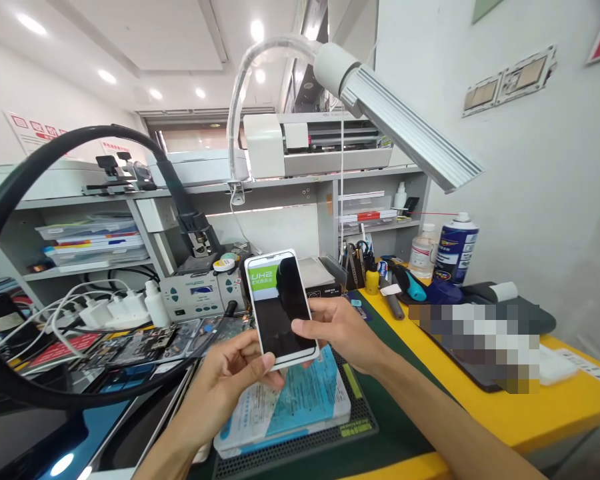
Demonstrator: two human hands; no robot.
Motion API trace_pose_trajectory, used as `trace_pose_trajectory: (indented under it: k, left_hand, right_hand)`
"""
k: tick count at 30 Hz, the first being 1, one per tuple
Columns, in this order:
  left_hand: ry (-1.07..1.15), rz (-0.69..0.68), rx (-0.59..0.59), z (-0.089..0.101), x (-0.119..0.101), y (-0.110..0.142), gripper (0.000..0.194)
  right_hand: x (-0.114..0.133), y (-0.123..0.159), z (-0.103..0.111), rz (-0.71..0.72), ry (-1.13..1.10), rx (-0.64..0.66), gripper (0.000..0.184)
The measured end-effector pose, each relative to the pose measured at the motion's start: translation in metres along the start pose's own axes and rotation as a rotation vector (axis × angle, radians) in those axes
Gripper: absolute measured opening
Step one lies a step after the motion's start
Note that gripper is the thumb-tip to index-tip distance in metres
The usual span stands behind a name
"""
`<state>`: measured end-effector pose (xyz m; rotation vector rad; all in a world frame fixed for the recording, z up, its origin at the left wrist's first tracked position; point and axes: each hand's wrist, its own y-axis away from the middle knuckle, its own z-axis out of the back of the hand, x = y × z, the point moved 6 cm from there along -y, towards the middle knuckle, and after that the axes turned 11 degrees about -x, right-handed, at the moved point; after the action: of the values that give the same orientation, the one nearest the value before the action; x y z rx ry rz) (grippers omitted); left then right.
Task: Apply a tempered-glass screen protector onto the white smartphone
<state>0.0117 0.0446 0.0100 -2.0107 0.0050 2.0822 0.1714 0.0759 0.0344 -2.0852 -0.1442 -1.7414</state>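
A white-framed smartphone (280, 327) is held upright and slightly tilted in front of me, its dark glossy screen showing a reflected green sign. At the phone's lower left corner, my left hand (235, 373) grips the edge, thumb on the front and fingers behind. My right hand (347, 333) holds the right edge, with its thumb over the screen and the other fingers partly hidden behind. Below the phone lies a blue and white box (300, 400) with printed text, resting on a dark perforated mat (363, 410).
A hot-air station (203, 293) with a thick black hose (10, 193) stands at the left. Several phone parts (150, 347) lie beside it. A lamp (410, 127) hangs overhead. On the right are a spray can (456, 250), a clear bottle (423, 252) and a brush (393, 301).
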Motion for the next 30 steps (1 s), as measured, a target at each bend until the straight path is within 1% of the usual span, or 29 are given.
trace_pose_trajectory:
  k: [3,4,6,8,11,16,19,22,26,30]
  left_hand:
    - [-0.049,-0.007,-0.011,0.000,0.001,0.001,0.032]
    - [-0.066,-0.008,-0.014,0.000,0.002,0.001,0.033]
    - [-0.099,0.000,0.006,-0.003,0.003,0.001,0.035]
    - [-0.119,0.010,0.046,-0.007,0.005,0.001,0.037]
    - [-0.126,0.018,0.086,-0.013,0.008,0.002,0.037]
    - [-0.106,0.042,0.063,-0.017,0.010,0.005,0.038]
    - [-0.103,0.047,0.051,-0.019,0.009,0.006,0.038]
    - [-0.104,0.040,0.089,-0.022,0.007,0.005,0.037]
    - [-0.108,0.044,0.085,-0.023,0.007,0.004,0.037]
    - [-0.124,0.056,0.105,-0.023,0.011,0.004,0.037]
  right_hand:
    - [0.007,0.000,0.003,0.088,0.050,-0.034,0.016]
    - [0.010,0.000,0.004,0.120,0.047,-0.045,0.014]
    - [0.014,0.001,0.005,0.161,0.011,-0.059,0.023]
    - [0.015,0.001,0.006,0.175,-0.029,-0.082,0.028]
    - [0.015,0.001,0.009,0.187,-0.072,-0.140,0.023]
    - [0.013,0.000,0.009,0.182,-0.130,-0.196,0.009]
    - [0.013,0.001,0.010,0.178,-0.127,-0.241,0.015]
    - [0.015,0.004,0.010,0.192,-0.081,-0.278,0.021]
    - [0.018,0.006,0.014,0.227,-0.004,-0.348,0.035]
    - [0.019,0.006,0.016,0.253,0.038,-0.388,0.038]
